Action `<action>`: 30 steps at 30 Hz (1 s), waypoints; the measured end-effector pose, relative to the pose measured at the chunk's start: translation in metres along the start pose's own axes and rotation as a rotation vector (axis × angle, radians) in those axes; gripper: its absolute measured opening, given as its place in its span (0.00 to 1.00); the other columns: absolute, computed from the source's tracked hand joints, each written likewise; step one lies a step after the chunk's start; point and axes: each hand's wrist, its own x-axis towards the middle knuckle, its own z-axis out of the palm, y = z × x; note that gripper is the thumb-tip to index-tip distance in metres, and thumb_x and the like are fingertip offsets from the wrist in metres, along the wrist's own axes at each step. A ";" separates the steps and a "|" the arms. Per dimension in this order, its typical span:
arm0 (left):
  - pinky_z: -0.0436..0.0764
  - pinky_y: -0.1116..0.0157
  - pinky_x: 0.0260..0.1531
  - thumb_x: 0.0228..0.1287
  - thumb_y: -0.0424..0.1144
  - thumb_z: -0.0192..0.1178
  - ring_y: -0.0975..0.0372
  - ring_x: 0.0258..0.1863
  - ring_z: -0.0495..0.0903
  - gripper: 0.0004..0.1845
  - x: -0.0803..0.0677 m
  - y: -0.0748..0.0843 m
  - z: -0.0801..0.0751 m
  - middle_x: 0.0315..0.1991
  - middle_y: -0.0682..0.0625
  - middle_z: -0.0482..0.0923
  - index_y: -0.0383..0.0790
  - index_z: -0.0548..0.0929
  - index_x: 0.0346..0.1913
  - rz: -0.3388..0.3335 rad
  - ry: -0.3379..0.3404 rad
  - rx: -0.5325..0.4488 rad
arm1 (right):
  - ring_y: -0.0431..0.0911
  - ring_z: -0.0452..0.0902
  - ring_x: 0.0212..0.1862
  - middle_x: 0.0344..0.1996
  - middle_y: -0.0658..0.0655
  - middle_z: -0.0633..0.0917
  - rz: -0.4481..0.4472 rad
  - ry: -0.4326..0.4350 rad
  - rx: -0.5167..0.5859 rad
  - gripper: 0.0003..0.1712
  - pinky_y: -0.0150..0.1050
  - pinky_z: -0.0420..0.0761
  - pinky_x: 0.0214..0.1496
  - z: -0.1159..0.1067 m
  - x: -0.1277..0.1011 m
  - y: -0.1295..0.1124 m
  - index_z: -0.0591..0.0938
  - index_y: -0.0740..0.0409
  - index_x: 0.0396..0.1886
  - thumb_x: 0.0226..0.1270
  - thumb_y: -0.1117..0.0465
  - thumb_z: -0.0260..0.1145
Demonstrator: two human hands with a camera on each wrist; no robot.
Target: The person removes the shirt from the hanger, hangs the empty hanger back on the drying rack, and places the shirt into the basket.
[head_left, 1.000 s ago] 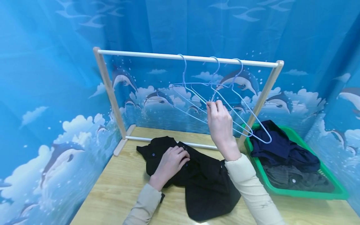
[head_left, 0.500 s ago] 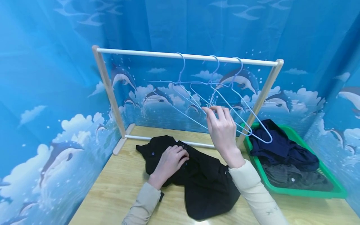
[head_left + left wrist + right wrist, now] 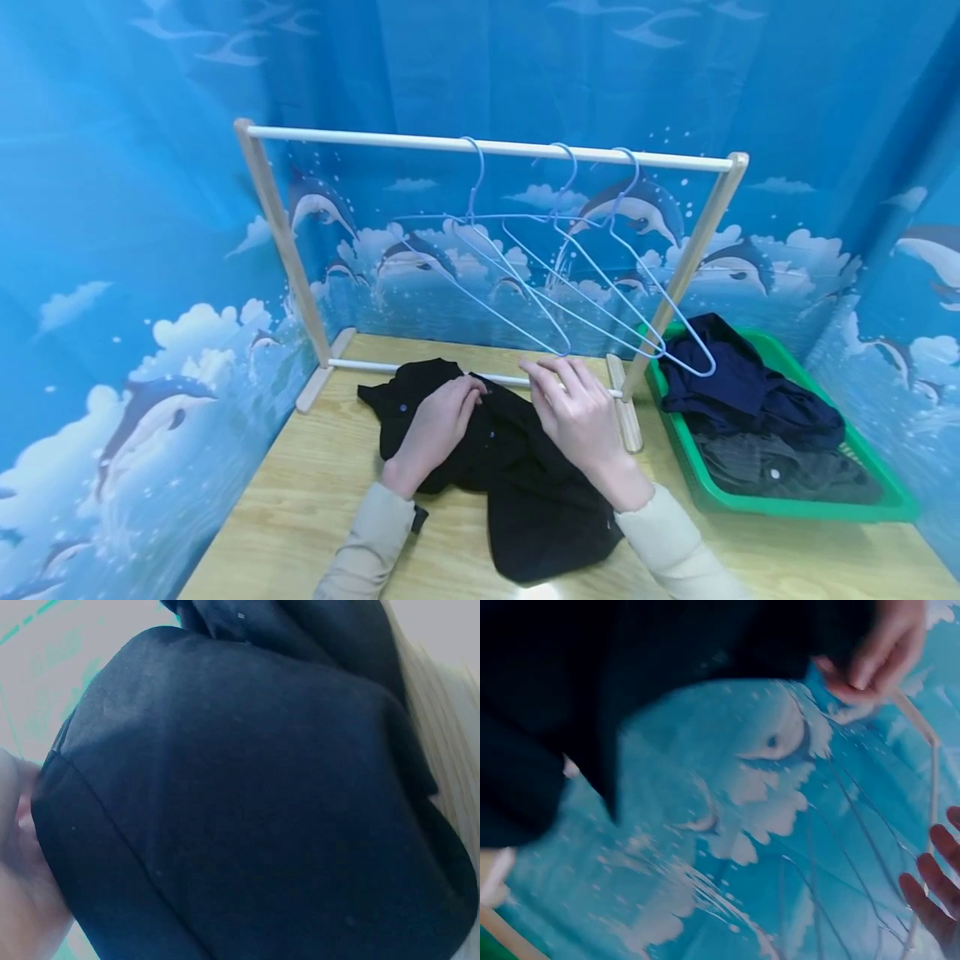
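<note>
A crumpled black shirt (image 3: 540, 492) with small blue buttons lies on the wooden table below the rack. My left hand (image 3: 438, 421) pinches its upper part near the middle; in the right wrist view that left hand (image 3: 885, 660) shows with cloth between fingers and thumb. Dark fabric (image 3: 225, 787) fills most of the left wrist view. My right hand (image 3: 581, 417) holds nothing, its fingers loosely bent over the shirt's right side. Behind it, three thin light-blue wire hangers (image 3: 480, 212) hang from the white rail (image 3: 360, 137).
The rack has wooden posts (image 3: 288, 250) and a low white crossbar (image 3: 367, 366) behind the shirt. To the right stands a green basket (image 3: 787, 507) with navy clothing (image 3: 750, 387) and a dark grey garment (image 3: 795, 471). A blue dolphin-print curtain (image 3: 375, 67) encloses the table (image 3: 262, 517).
My right hand has let go of the left-most hanger and come down toward the shirt. That hanger has swung a little. My left hand has turned slightly, still holding the shirt.
</note>
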 end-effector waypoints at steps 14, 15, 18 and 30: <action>0.84 0.70 0.38 0.68 0.18 0.50 0.60 0.37 0.83 0.12 -0.004 0.010 -0.007 0.42 0.46 0.75 0.34 0.76 0.46 -0.125 0.086 -0.141 | 0.52 0.82 0.54 0.56 0.56 0.83 0.206 -0.502 0.037 0.46 0.48 0.84 0.48 0.043 -0.036 -0.029 0.79 0.57 0.65 0.53 0.33 0.76; 0.84 0.70 0.38 0.68 0.18 0.50 0.60 0.36 0.83 0.12 -0.004 0.011 -0.008 0.42 0.46 0.75 0.34 0.76 0.46 -0.130 0.087 -0.142 | 0.52 0.82 0.54 0.55 0.57 0.83 0.226 -0.519 0.028 0.48 0.49 0.83 0.47 0.047 -0.037 -0.032 0.78 0.58 0.65 0.51 0.32 0.77; 0.84 0.68 0.37 0.68 0.19 0.52 0.61 0.36 0.82 0.10 -0.005 0.014 -0.009 0.42 0.47 0.75 0.36 0.76 0.45 -0.133 0.079 -0.122 | 0.51 0.84 0.45 0.47 0.56 0.86 0.249 -0.507 0.019 0.40 0.46 0.83 0.41 0.058 -0.041 -0.037 0.82 0.60 0.56 0.51 0.39 0.80; 0.82 0.55 0.39 0.72 0.31 0.60 0.55 0.39 0.82 0.06 -0.011 -0.025 -0.043 0.43 0.45 0.80 0.39 0.81 0.49 -0.252 0.049 0.052 | 0.47 0.78 0.31 0.30 0.48 0.85 0.289 -0.438 0.072 0.10 0.41 0.77 0.30 0.047 -0.044 -0.033 0.86 0.52 0.30 0.57 0.55 0.80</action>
